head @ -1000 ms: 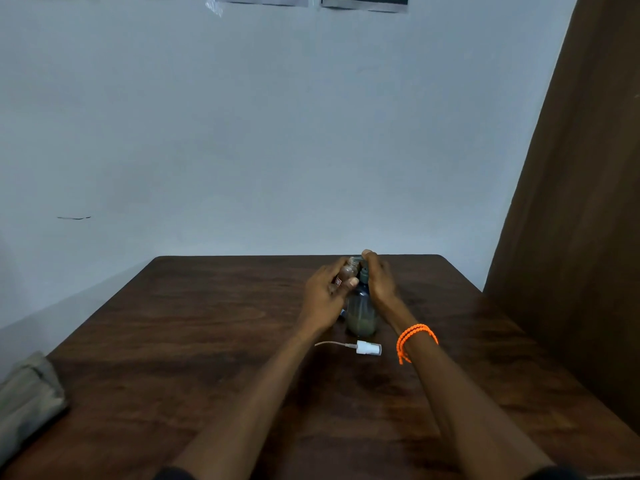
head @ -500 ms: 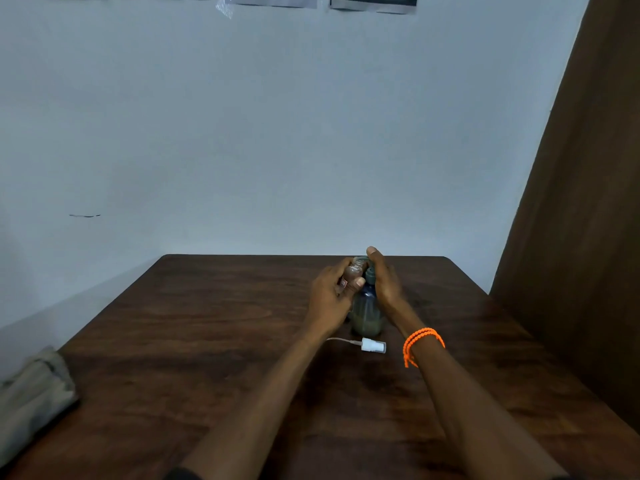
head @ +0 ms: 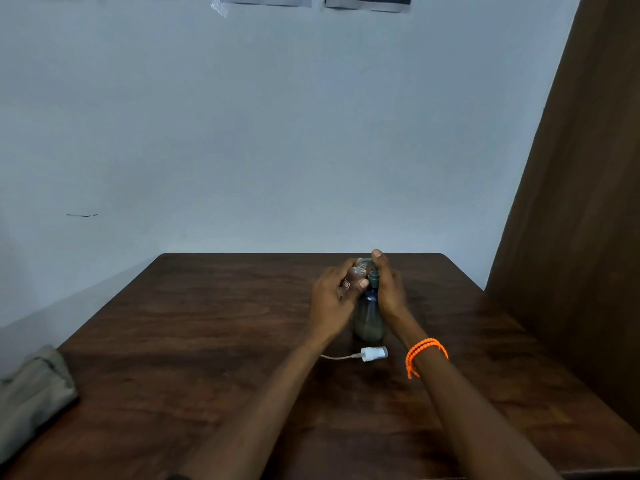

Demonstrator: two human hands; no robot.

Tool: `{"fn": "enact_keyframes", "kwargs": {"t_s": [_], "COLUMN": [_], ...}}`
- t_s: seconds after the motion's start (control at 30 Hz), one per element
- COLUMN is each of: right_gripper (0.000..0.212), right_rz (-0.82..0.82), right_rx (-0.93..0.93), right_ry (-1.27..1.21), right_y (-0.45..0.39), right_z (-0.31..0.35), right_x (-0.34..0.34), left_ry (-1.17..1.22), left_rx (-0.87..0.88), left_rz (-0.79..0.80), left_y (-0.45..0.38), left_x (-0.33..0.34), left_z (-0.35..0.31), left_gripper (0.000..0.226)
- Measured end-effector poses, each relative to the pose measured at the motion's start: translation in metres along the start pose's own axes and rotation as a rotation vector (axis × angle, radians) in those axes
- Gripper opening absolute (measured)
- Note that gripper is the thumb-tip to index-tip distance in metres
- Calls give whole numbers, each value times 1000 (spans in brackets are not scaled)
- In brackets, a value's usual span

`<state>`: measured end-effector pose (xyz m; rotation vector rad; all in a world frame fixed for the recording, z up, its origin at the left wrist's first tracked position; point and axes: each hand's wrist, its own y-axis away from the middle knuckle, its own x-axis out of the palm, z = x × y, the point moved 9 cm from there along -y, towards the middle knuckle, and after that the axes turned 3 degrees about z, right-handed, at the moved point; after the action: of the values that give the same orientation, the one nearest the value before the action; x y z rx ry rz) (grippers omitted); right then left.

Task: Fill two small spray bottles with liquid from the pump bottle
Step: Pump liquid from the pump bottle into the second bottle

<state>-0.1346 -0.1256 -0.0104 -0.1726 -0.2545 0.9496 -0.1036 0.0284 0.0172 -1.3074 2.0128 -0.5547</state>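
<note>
fingers (head: 349,284) pinch small clear spray bottle (head: 350,282) beside translucent blue pump bottle (head: 367,317).

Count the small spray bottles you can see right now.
1: the small spray bottle is gripped in the left hand, held against the pump bottle nozzle. A second may be hidden behind the hands.

A dark brown wooden table (head: 207,341) with visible grain carries everything, its far edge against a pale wall. Near the middle, toward the far edge, a pump bottle (head: 369,320) stands upright on the surface. Just in front of it lies a white spray cap (head: 374,354) on its side, its thin tube pointing toward the left edge. A folded grey-green cloth (head: 31,389) rests at the left edge.
</note>
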Motion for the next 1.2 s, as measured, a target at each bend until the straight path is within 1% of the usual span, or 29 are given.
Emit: {"fn": "enact_keyframes", "kwargs": {"t_s": [0.13,0.27,0.33,0.43,0.5,0.6,0.63,0.7,0.87,0.93,1.0,1.1,1.2], "right_gripper": [43,39,40,44,41,36,37,46,45,44,40,36,40], "right_rz": [-50,-74,-57,-38,-60,-57,-52,-52,-70,-72,-81,-67,-65], "right_rx": [7,-3,15,37,33,6,10,28,44,33,22,16,-3], "right_ry": [-37,-11,-8,-2,-23,-33,-34,-18,-32,-35,-29,-23,-43], "right_y": [6,6,8,9,11,12,12,11,13,11,10,10,10], "right_z": [6,7,7,5,8,12,11,8,10,8,10,9,12], "right_x": [1,0,2,2,2,5,6,5,4,4,4,4,3], "left_ry": [-16,-24,-9,11,10,28,29,14,-59,-74,-80,-80,-81], "left_rx": [-14,-30,-28,-37,-49,-72,-71,-55,5,-3,-2,-14,-25], "left_rz": [-19,-24,-42,-111,-147,-145,-147,-158,-247,-271,-287,-289,-303], "left_y": [3,4,6,5,6,8,8,9,8,11,15,17,14], "left_x": [-1,-3,-4,-10,-12,-12,-12,-14,-19,-19,-19,-15,-15], "left_z": [0,0,-3,-7,-5,1,2,-2,-16,-13,-10,-13,-12], "left_gripper": [52,53,52,51,43,36,36,36,37,37,37,37,40]}}
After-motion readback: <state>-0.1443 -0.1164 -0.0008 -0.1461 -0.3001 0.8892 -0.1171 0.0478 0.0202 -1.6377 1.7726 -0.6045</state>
